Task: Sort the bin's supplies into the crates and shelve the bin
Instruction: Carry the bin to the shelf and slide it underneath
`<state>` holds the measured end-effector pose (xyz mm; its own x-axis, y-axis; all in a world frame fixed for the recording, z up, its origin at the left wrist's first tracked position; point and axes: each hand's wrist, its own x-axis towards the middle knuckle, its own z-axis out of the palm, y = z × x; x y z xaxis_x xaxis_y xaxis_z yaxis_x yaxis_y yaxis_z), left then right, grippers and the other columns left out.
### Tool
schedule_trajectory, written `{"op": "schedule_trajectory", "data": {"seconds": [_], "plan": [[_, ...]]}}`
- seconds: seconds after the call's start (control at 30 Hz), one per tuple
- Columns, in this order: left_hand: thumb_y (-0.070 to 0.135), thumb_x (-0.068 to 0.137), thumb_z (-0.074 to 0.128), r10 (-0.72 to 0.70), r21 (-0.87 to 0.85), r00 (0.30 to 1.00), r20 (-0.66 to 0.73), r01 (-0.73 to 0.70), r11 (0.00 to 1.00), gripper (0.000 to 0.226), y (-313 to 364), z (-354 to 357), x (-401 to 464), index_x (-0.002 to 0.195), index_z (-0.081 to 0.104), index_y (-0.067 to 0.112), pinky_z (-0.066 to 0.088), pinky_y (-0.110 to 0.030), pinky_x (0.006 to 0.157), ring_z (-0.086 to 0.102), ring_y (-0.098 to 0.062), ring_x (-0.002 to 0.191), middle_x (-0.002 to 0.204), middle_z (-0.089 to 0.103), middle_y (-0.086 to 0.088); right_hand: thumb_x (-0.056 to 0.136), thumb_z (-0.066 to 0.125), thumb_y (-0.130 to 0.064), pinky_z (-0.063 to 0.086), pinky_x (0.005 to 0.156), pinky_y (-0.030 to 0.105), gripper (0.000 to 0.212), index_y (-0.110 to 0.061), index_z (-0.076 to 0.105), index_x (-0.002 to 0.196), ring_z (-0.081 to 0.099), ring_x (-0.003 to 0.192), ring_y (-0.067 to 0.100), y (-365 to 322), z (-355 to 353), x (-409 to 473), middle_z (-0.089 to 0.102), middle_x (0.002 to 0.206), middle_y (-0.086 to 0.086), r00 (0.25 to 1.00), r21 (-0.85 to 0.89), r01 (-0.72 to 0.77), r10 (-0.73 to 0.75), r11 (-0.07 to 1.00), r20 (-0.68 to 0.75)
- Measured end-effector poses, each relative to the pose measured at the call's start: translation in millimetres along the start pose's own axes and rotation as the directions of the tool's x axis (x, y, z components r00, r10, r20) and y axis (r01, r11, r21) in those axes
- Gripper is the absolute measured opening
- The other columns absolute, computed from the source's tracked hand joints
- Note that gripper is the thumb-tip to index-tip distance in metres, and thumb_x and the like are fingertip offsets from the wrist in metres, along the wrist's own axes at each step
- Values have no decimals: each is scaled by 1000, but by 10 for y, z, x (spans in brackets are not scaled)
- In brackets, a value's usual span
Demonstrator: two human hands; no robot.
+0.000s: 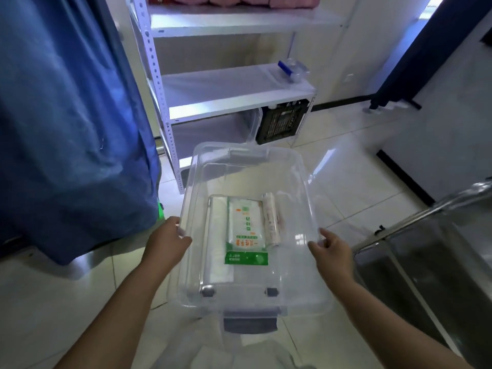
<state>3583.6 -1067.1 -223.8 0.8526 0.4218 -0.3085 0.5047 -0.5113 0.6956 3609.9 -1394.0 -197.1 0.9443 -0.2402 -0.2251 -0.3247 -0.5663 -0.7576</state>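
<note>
**Clear bin held over the floor, supplies still inside**

The bin (250, 166) is a clear plastic tub with a grey latch at its near end, held up above the tiled floor (359, 182) in front of the shelf (239, 89). The left hand (166, 242) grips its left rim, fingers curled over the edge. The right hand (330, 249) grips the right rim, thumb and fingers pinching the edge.

Three things lie in the bin, side by side along its bottom: a white bag (217, 235) on the left, a green and white packet (246, 230) lying partly over it in the middle, and a roll (271, 222) just right of the packet, touching it.

Beyond the bin stands the white metal shelf. On its middle board, at the far right, rests a clear piece with a blue clip (288, 69). Under that board, on the right, sits a black crate (282, 123), with a clear box (250, 126) just left of it. Pink packs (239, 0) line the top board.

A blue cloth (66, 115) hangs at the left. A steel cart (439, 262) stands at the right.
</note>
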Motion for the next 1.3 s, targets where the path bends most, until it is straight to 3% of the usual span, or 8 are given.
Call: {"op": "schedule_trajectory", "data": {"seconds": [0.17, 0.27, 0.37, 0.47, 0.73, 0.97, 1.17, 1.3], "plan": [[12, 75, 64, -16, 21, 999, 38, 15, 1000, 36, 408, -94, 1048, 109, 54, 7, 38, -26, 58, 56, -21, 73, 81, 58, 2, 85, 64, -15, 42, 47, 15, 47, -15, 50, 131, 53, 50, 9, -484, 298, 975, 58, 61, 2, 1000, -18, -9, 9, 1000, -21], [12, 76, 63, -33, 51, 999, 20, 32, 998, 31, 631, -92, 1521, 105, 55, 4, 33, -24, 49, 52, -18, 68, 78, 54, 3, 84, 64, -15, 41, 49, 17, 45, -16, 52, 128, 52, 49, 9, -694, 431, 1489, 58, 59, 0, 1000, -66, 3, -5, 998, -28], [12, 76, 63, -57, 66, 998, 16, 55, 996, 30, 794, -18, 1946, 104, 55, 5, 37, -26, 55, 54, -22, 74, 82, 58, 0, 84, 65, -19, 49, 57, 24, 46, -18, 53, 128, 57, 58, 11, -825, 558, 2037, 61, 66, -1, 1000, -105, -2, 1, 994, -4], [12, 77, 63, -98, 73, 995, 21, 97, 993, 30, 921, 119, 2353, 105, 54, 6, 35, -25, 53, 55, -23, 75, 84, 59, -1, 82, 65, -21, 43, 52, 20, 45, -19, 55, 126, 57, 59, 8, -902, 706, 2637, 60, 67, -6, 1000, -137, 11, -9, 991, 18], [13, 79, 62, -293, 105, 956, -28, 294, 950, 28, 1235, 718, 3347, 105, 53, 6, 32, -23, 49, 50, -16, 68, 78, 54, 1, 81, 66, -21, 46, 57, 21, 47, -16, 55, 126, 59, 63, 7, -1065, 1102, 4366, 62, 71, -8, 974, -184, 49, -6, 982, 225], [12, 77, 66, -495, 52, 869, 3, 494, 868, 39, 1108, 1298, 3950, 113, 51, 5, 43, -31, 70, 62, -31, 87, 97, 66, -14, 80, 65, -18, 35, 50, 17, 44, -18, 58, 124, 51, 56, 0, -1072, 1592, 5399, 58, 61, -9, 933, -354, 156, -20, 922, 360], [8, 77, 64, -506, 55, 862, -32, 507, 860, 30, 897, 1444, 4687, 103, 53, 0, 39, -29, 68, 60, -35, 86, 87, 63, -13, 78, 63, -14, 48, 65, 30, 48, -16, 56, 126, 57, 60, 18, -1072, 2279, 6008, 57, 58, -1, 915, -362, 162, -2, 918, 404], [9, 78, 62, -481, 75, 874, -76, 486, 871, 17, 743, 1428, 5212, 89, 49, 7, 31, -29, 61, 55, -33, 80, 67, 49, 3, 78, 63, -15, 41, 67, 25, 47, -16, 57, 125, 55, 61, 15, -1073, 2801, 6323, 58, 63, -3, 930, -322, 158, -31, 933, 366]]}}
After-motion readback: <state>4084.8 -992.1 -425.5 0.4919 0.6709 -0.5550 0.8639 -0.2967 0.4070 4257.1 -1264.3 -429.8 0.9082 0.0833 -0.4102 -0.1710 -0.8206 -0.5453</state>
